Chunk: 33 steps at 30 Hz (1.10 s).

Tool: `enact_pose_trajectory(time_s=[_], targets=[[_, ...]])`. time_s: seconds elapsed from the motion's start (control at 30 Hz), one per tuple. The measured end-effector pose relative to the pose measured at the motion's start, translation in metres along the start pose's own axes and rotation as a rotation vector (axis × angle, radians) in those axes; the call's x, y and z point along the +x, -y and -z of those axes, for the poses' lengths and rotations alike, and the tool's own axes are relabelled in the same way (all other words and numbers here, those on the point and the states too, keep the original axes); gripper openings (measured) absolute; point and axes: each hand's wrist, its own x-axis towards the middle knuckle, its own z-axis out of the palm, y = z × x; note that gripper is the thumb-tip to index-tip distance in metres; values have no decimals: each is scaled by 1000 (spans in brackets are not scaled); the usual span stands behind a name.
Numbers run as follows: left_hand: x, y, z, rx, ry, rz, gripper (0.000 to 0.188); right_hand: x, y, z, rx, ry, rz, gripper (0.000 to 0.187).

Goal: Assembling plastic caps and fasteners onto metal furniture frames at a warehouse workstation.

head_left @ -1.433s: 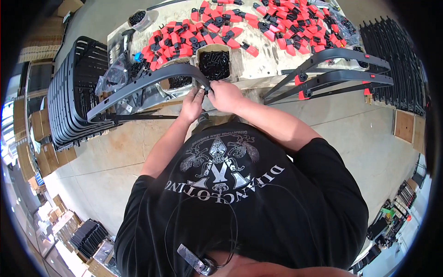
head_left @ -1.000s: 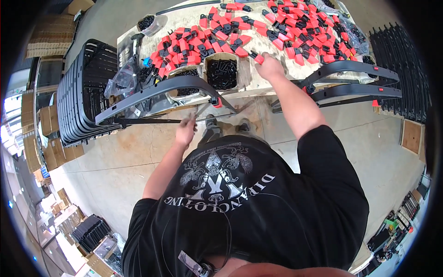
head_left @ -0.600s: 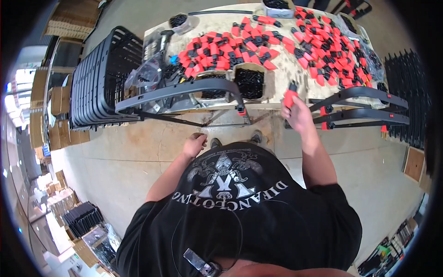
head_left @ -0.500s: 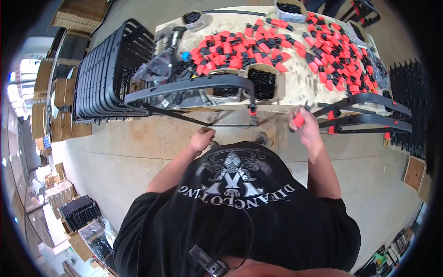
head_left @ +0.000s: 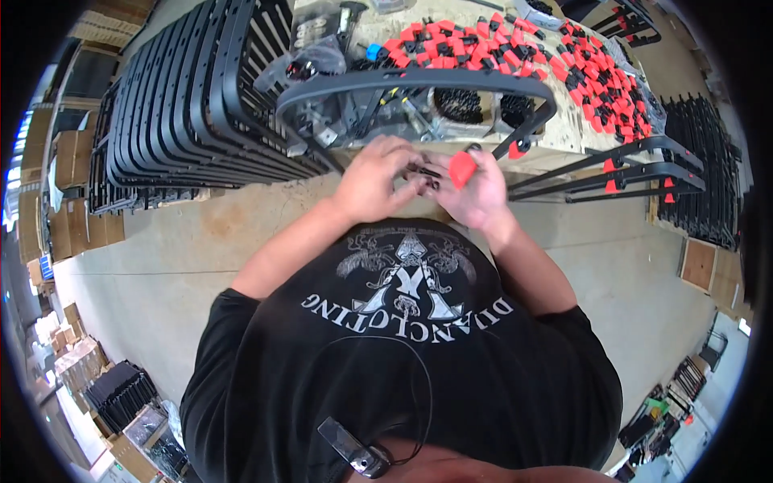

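In front of my chest, the two hands have come together. My right hand (head_left: 485,196) is turned palm up, holding a red plastic piece (head_left: 462,170) against its fingers. Small black parts (head_left: 431,173), perhaps screws, lie at its fingertips. With fingers curled, my left hand (head_left: 372,183) reaches to these parts and pinches at them; its grip is partly hidden. Just beyond the hands stands a curved black metal frame (head_left: 419,78) at the table's near edge, touched by neither hand. A red piece (head_left: 519,148) sits on the frame's right leg.
Loose red and black pieces (head_left: 604,88) are heaped on the table (head_left: 555,133). Tubs of small black parts (head_left: 460,105) stand near its front edge. Stacked black frames (head_left: 173,105) rise at left; frames with red pieces (head_left: 636,173) jut out at right.
My left hand has risen to meet my right hand, which has moved left with the red piece. Small black parts now show between them. The view has shifted, and the curved frame stands differently.
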Motion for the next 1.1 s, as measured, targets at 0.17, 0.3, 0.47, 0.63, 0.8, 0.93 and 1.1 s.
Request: enact_pose_trajectory(time_s=[0.17,0.3,0.47,0.63,0.8,0.93,1.1], targets=[[-44,23,58,10,179,41,27,50,-67,-18,61,53,-58,68],[-68,30,84,111,267,86,25,70,-98,-18,15,-35,-114,56],[-108,62,87,75,223,177,23,95,-128,-23,-144,-84,-121,52],[-157,127,85,-558,-83,961,16,140,-142,34,-856,-459,-288,35],[-177,182,79,-1006,-317,1186,15,191,-168,28,-1259,-455,-264,43],[-166,194,75,-1200,-469,1236,14,217,-180,15,-1440,-413,-181,39],[-164,199,77,-1304,-467,1196,18,231,-183,18,-1352,-383,-163,43]])
